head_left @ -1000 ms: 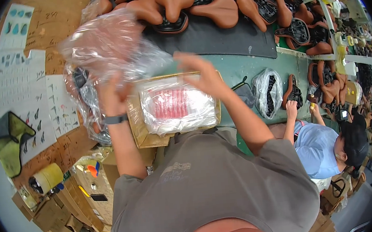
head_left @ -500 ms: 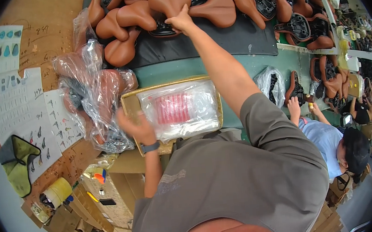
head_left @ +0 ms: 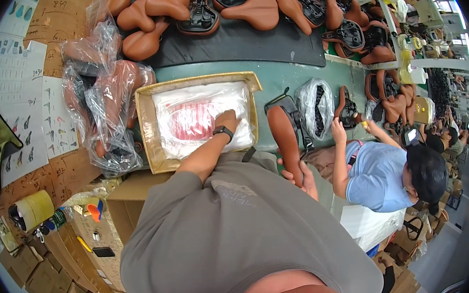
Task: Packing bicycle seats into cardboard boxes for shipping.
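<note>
My right hand is wrapped round the nose of a brown bicycle saddle. The saddle stands on edge, its black underside turned to the right. My left hand, with a dark band at the wrist, reaches into an open cardboard box. Its fingers are curled down on the stack of clear plastic bags and look closed on the top one; the fingertips are partly hidden. Red print shows in the middle of the bags.
Many brown saddles lie on a black mat along the far side. Plastic-wrapped saddles are piled left of the box. A bagged saddle lies to the right, near a co-worker in blue.
My right hand has taken a saddle from the far pile and brought it near my body. My left hand has moved from beside the box onto the plastic bags.
</note>
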Tool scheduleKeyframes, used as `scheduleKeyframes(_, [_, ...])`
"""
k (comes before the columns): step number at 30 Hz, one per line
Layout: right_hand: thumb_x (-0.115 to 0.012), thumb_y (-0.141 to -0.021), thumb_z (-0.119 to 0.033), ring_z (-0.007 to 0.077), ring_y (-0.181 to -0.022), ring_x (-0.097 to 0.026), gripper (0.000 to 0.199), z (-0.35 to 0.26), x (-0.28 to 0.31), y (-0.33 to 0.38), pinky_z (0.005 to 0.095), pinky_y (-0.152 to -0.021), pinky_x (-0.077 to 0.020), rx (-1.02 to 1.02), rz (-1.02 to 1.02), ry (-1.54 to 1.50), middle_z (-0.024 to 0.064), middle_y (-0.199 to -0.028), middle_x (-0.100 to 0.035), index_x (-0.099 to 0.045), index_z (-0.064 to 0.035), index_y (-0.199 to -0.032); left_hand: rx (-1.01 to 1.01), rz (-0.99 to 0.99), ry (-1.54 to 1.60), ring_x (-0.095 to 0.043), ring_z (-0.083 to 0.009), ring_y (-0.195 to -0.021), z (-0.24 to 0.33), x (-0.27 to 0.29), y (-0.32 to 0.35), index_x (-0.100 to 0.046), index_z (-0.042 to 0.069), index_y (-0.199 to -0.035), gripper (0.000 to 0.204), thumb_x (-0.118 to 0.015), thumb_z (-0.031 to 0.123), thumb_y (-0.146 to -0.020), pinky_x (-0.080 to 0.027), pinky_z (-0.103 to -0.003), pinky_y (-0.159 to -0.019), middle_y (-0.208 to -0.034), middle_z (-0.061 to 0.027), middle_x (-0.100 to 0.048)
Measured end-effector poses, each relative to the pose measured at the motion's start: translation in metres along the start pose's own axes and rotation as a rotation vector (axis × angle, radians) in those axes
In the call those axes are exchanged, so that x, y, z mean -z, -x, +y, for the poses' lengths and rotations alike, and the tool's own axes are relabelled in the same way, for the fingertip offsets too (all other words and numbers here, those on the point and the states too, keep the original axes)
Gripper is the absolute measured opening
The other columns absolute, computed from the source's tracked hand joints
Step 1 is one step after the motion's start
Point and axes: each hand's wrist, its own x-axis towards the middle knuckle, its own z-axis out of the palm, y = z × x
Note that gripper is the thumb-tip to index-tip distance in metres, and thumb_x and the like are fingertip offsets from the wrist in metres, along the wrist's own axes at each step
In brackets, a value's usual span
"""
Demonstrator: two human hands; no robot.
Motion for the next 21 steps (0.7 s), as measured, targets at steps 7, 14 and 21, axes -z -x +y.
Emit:
scheduleKeyframes(7, [-0.090, -0.087, -0.013, 0.0225, -0.098, -0.074, 0.061, 0.057, 0.127, -0.018, 0.0396, -0.088, -0.0597, 0.433, 0.842, 0.784, 0.0102, -0.114, -0.077, -0.061, -0.0017, -0.140, 0.073, 0.143, 0.286, -0.076, -0.0396, -0.101, -0.005, 0.003, 0.016, -0.084, 0.011, -0.109, 0.028, -0.061, 0.027, -0.105, -0.060, -0.048, -0.089, -0.108, -0.0182, -0.080])
scheduleKeyframes(14, [-0.087, -0.092, -0.015, 0.0220, -0.092, -0.076, 0.052, 0.015, 0.107, -0.022, 0.0369, -0.078, -0.0636, -0.004, 0.623, 0.572, 0.0117, -0.121, -0.078, -0.066, -0.0018, -0.137, -0.097, 0.463, 0.526, -0.074, -0.0323, -0.104, -0.026, 0.079, 0.114, -0.084, 0.005, -0.099, 0.020, -0.081, 0.025, -0.094, -0.058, -0.042, -0.093, -0.110, -0.0141, -0.080])
scheduleKeyframes(21, [-0.079, -0.099, -0.012, 0.0291, -0.099, -0.080, 0.052, 0.022, -0.052, -0.069, 0.0392, -0.081, -0.0678, 0.010, -0.057, 0.423, 0.0185, -0.120, -0.076, -0.057, 0.0042, -0.143, -0.172, 0.463, 0.293, -0.073, -0.0336, -0.096, 0.032, 0.153, 0.219, -0.084, 0.009, -0.108, 0.018, -0.072, 0.021, -0.101, -0.057, -0.044, -0.084, -0.100, -0.0123, -0.079])
